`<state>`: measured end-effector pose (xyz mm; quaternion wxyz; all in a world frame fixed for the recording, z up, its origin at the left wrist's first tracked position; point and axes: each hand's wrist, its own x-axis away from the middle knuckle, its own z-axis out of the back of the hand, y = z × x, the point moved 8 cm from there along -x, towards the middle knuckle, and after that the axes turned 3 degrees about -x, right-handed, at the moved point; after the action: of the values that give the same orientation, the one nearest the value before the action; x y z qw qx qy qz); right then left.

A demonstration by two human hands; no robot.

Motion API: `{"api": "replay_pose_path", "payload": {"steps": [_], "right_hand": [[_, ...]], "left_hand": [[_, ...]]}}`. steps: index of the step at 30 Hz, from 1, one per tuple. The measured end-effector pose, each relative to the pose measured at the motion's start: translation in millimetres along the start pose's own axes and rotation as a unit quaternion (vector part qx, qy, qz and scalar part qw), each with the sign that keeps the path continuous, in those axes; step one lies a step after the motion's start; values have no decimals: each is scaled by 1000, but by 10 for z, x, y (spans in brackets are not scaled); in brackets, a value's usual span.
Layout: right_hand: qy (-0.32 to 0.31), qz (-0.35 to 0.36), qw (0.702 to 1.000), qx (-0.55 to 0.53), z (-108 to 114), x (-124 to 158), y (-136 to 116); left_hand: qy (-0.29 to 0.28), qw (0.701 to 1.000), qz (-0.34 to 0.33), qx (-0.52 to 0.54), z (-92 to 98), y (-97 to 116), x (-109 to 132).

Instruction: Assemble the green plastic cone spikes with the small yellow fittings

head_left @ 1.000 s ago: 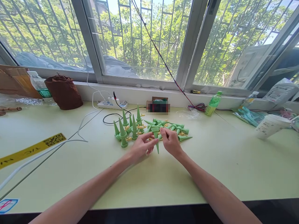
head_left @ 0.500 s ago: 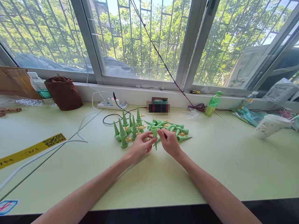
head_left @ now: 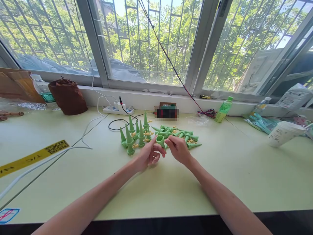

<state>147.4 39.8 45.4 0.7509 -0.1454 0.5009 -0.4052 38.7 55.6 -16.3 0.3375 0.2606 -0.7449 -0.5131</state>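
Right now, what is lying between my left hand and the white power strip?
In the head view, upright green spikes stand between your left hand and the power strip, with a black cable looping behind.

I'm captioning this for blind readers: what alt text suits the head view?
A green cone, open end facing the camera, is held between a person's left hand and right hand over a pale table. Upright cones stand left; loose cones lie heaped beyond.

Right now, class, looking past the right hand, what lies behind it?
Behind the right hand lies a jumble of green spikes with small yellow parts. Whatever the hand itself covers cannot be seen.
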Motion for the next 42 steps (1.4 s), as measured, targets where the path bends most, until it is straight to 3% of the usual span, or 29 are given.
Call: {"api": "replay_pose_path", "payload": {"steps": [7, 16, 25, 30, 37, 42], "right_hand": [[15, -17, 1000, -14, 44, 4, 43], [19, -104, 992, -73, 17, 12, 176], [45, -109, 992, -50, 38, -7, 203], [74, -111, 991, -29, 130, -15, 200], [-12, -40, 999, -9, 41, -25, 72], [-14, -37, 999, -15, 27, -22, 82]], "left_hand": [[-41, 999, -25, 17, -63, 51, 19], [-2, 987, -109, -114, -45, 180, 72], [48, 960, -177, -210, -30, 253, 78], [108, 972, -139, -158, 89, 204, 47], [27, 998, -23, -56, 16, 40, -3], [19, 998, -35, -51, -23, 89, 28]]}}
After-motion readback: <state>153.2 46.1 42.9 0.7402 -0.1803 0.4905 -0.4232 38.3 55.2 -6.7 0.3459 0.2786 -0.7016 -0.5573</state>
